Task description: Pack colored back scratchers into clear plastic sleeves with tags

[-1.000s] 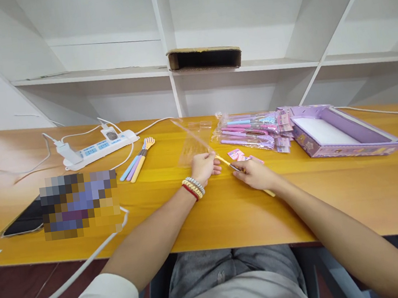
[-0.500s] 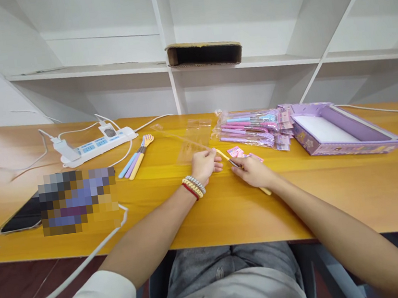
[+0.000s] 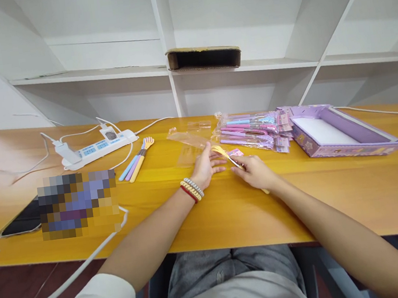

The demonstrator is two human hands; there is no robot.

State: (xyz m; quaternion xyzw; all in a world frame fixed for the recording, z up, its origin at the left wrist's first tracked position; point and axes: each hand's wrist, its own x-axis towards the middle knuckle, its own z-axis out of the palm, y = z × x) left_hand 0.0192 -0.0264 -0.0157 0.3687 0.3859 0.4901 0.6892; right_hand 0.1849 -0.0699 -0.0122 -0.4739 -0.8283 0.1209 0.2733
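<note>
My right hand [image 3: 253, 172] is closed around a yellow-handled scratcher [image 3: 234, 162], whose claw-shaped yellow head points up and left. My left hand [image 3: 205, 167] is open beside that head, fingers spread, with a clear plastic sleeve [image 3: 190, 139] just behind its thumb. Whether the fingers touch the sleeve or the head cannot be made out. Small pink cards [image 3: 236, 152] lie on the table behind my right hand. Several wrapped scratchers [image 3: 247, 131] are piled farther back. To the left, blue, purple and yellow scratchers [image 3: 137, 161] lie together unwrapped.
A purple box [image 3: 345, 131] stands open at the right. At the left are a white power strip [image 3: 100, 145] with cables and a dark phone [image 3: 22, 219] beside a blurred patch. A cardboard box [image 3: 204, 58] sits on the white shelf behind the table.
My left fingers have spread apart from their pinch near the scratcher's head. The head has turned, showing its claw. The clear sleeve now bulges up behind my left hand.
</note>
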